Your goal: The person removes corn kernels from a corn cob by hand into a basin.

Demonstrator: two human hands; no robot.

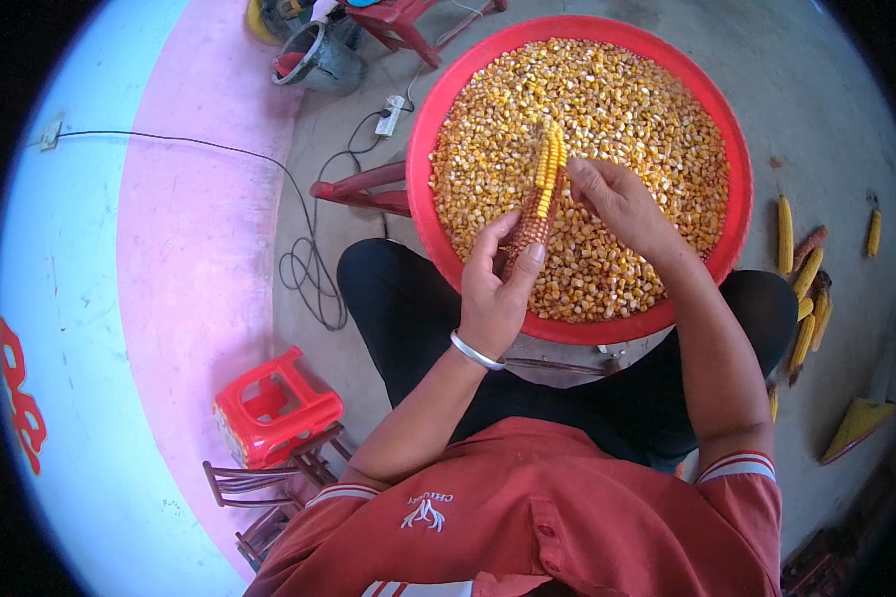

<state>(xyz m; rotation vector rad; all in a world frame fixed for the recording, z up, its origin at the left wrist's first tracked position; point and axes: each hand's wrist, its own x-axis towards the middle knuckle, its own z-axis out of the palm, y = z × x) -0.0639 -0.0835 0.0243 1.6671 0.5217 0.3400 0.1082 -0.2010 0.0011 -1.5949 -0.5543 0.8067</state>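
Note:
A partly shelled corn cob slants upright over a large round red basin. Rows of yellow kernels remain on its upper part, while its lower part is bare and reddish. Around the bare lower end my left hand is closed, with a silver bracelet on the wrist. My right hand is at the cob's right side near the top, fingers curled and thumb near the kernels; whether it holds a kernel cannot be told. Loose yellow corn kernels fill the basin beneath both hands.
Several corn cobs lie on the floor at the right. A red plastic stool is at lower left, beside brown racks. A black cable runs from the wall to a white power strip. A grey bucket stands at upper left.

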